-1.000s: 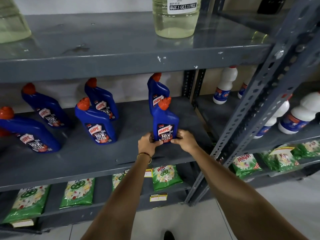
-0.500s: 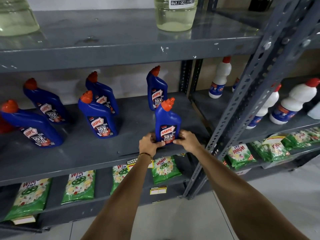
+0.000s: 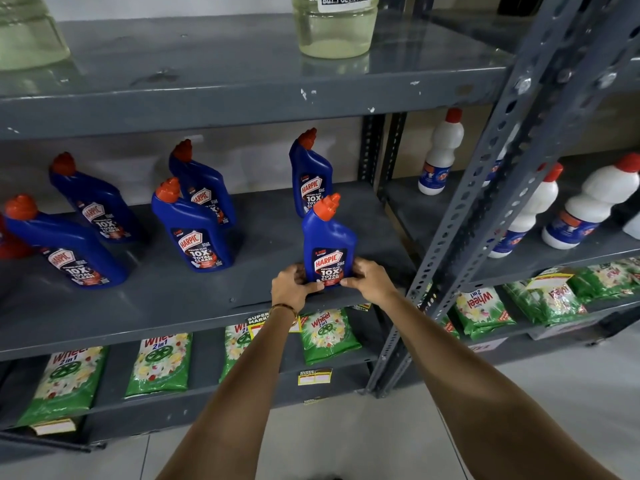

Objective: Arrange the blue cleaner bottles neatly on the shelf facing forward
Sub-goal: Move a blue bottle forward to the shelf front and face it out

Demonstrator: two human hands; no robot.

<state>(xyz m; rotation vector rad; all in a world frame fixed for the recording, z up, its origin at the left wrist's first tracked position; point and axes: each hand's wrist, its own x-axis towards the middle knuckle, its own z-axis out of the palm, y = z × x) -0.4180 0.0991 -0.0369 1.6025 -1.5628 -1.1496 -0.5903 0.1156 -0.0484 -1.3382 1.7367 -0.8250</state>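
Both hands clasp the front blue bottle (image 3: pixel 329 244) at its base: left hand (image 3: pixel 292 284) and right hand (image 3: pixel 369 280) flank it. It stands upright at the shelf (image 3: pixel 173 306) edge, label forward; another bottle (image 3: pixel 310 174) stands directly behind.

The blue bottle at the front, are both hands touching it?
Touching. The head view shows the left hand and right hand pressed against the sides of the front blue bottle, fingers overlapping its label's lower corners.
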